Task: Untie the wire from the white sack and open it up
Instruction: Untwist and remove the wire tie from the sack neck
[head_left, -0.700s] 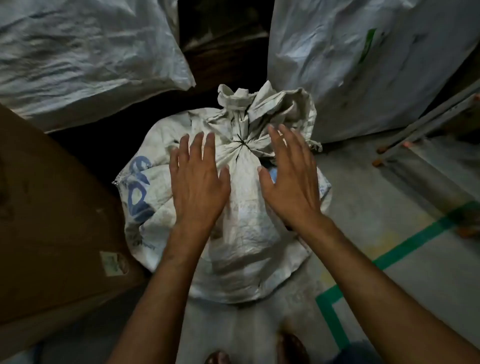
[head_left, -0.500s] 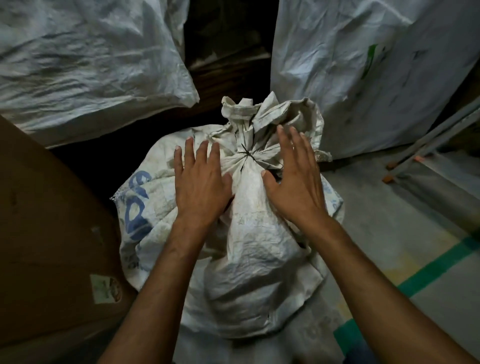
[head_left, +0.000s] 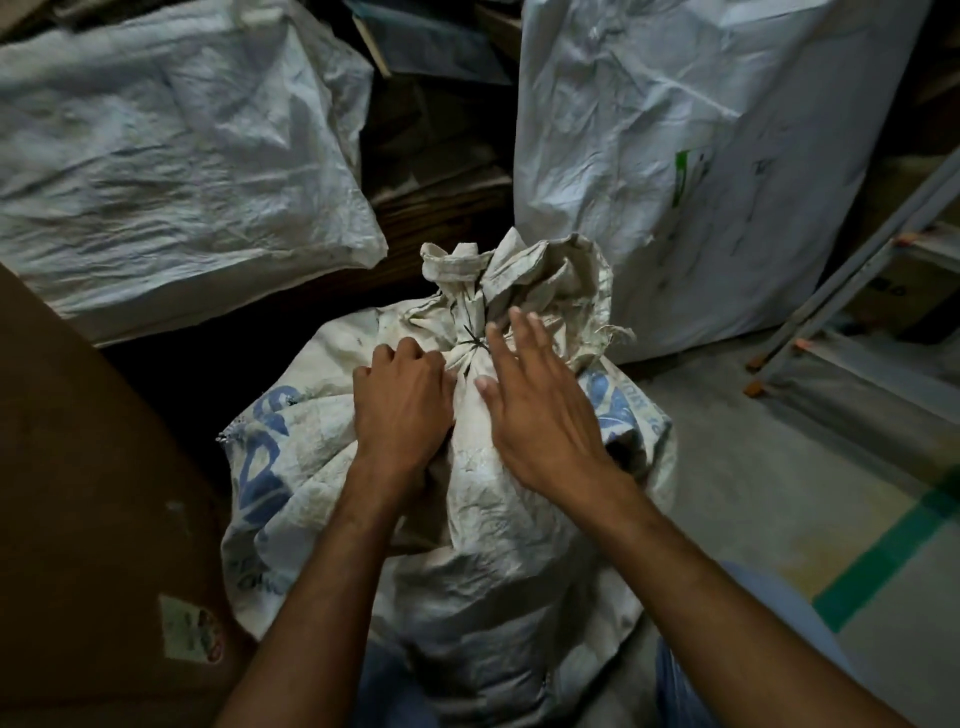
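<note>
The sack (head_left: 483, 519) stood on the floor (head_left: 727, 467), its neck bound by wire (head_left: 470, 338). Its cloth was gripped by the curled left hand (head_left: 402, 400); the right hand (head_left: 535, 410) was spread flat beside the knot. Untying seemed not yet begun, and the wire's ends needed pinching next.
</note>
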